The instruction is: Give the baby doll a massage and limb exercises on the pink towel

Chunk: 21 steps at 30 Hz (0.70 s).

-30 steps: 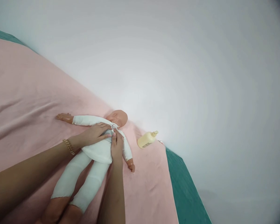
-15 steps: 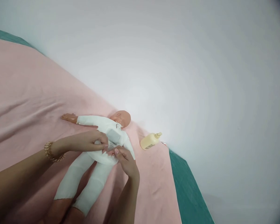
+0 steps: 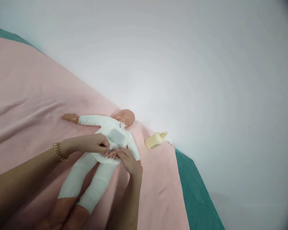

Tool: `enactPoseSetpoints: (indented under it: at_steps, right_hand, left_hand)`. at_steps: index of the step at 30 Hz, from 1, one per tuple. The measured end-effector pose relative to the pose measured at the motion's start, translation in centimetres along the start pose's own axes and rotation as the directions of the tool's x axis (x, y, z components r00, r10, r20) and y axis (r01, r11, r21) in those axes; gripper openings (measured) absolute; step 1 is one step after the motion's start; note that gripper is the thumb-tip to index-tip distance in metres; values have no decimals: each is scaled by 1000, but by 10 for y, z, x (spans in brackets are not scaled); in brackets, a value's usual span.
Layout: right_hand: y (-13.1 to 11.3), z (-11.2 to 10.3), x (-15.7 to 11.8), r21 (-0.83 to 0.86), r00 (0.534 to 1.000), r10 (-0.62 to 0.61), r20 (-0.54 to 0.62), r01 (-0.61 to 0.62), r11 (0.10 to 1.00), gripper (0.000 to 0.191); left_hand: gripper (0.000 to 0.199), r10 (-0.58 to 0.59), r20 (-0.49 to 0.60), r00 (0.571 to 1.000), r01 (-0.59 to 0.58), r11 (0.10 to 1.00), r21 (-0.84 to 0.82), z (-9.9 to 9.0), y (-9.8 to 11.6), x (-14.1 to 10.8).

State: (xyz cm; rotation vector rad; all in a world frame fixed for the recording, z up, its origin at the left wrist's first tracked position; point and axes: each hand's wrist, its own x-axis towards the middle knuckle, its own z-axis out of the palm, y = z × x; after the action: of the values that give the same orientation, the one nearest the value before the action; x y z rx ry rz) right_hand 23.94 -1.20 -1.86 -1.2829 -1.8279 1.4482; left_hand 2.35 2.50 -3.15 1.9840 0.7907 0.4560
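Note:
A baby doll (image 3: 103, 183) with a white cloth body and brown plastic head, hands and legs lies stretched out on a pink sheet. A pale grey rectangular patch (image 3: 116, 136) sits on its torso. Over the lower torso my left hand (image 3: 99, 143) is closed, fingers curled down, a beaded bracelet (image 3: 59, 151) on the wrist. My right hand (image 3: 127, 159) meets it from the right, thumb and fingers pressed together. The fingertips of both hands touch or nearly touch; whatever may be between them is hidden.
A pale yellow pump bottle (image 3: 156, 140) stands right of the doll's head, near the wall (image 3: 182, 64). The pink sheet (image 3: 160, 188) covers a green surface (image 3: 196, 188) that shows along the right edge and at far left.
My fingertips have come closer together, with the right hand shifted slightly up and left. The doll and bottle appear slightly higher as the view shifts.

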Motion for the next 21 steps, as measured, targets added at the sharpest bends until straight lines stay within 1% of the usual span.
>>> enactPoseSetpoints:
  at_steps: [4, 7, 9, 11, 14, 17, 21]
  right_hand:
    - [-2, 1, 0, -6, 999, -36, -23, 36, 999, 46]
    - [-3, -1, 0, -26, 988, -107, -109, 105, 994, 45]
    - [-2, -2, 2, -44, 973, -149, -176, 144, 989, 43]
    - [0, -2, 5, -63, 961, -167, -219, 157, 986, 42]
    - [5, 0, 10, -82, 957, -153, -246, 136, 987, 41]
    - [10, 3, 15, -83, 961, -121, -249, 104, 991, 40]
    - [12, 6, 17, -120, 964, -103, -247, 75, 990, 39]
  left_hand:
    - [27, 26, -30, 999, -26, 1000, 9, 1, -1, 0]
    - [31, 56, -102, 993, -59, 998, -29, -3, 3, -3]
    - [35, 48, -168, 985, -55, 998, -39, -7, 4, -4]
    - [36, 35, -207, 978, -43, 999, -33, -9, 3, -5]
    - [36, 19, -180, 983, -22, 1000, -16, -10, -2, -4]
    - [37, 36, -132, 991, -36, 999, 9, -8, -7, -1]
    - [36, 47, -115, 992, -46, 999, 19, -5, -9, 2]
